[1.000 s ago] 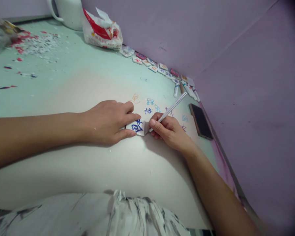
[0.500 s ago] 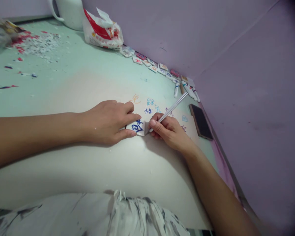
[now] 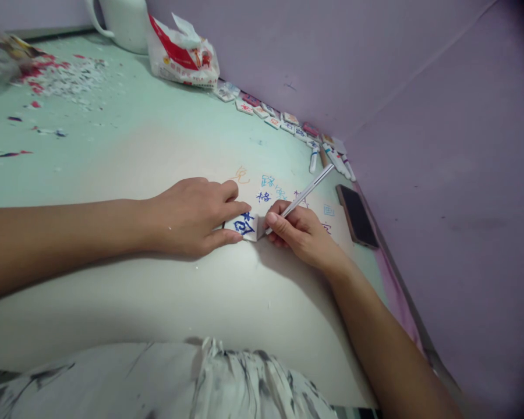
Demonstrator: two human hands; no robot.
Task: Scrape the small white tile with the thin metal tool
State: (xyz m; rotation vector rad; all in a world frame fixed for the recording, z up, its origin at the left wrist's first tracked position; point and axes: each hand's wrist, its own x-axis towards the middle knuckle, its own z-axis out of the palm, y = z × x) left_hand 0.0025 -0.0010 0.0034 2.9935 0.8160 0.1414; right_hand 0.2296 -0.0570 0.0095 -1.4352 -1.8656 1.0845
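Observation:
My left hand rests on the table and grips a small white block between thumb and fingers. A Chinese character in blue ink covers the block's top. On the right, my right hand is closed around a slim silver-white pen-shaped tool, which slants up and to the right. Its lower end is beside the block's right edge; the tip is too small to make out. Coloured characters are written on the tabletop just beyond both hands.
Along the wall lie several small lettered blocks and marker pens. A phone sits near the right edge. Farther back are a tissue pack, a white mug, white and red shavings and a plastic bag.

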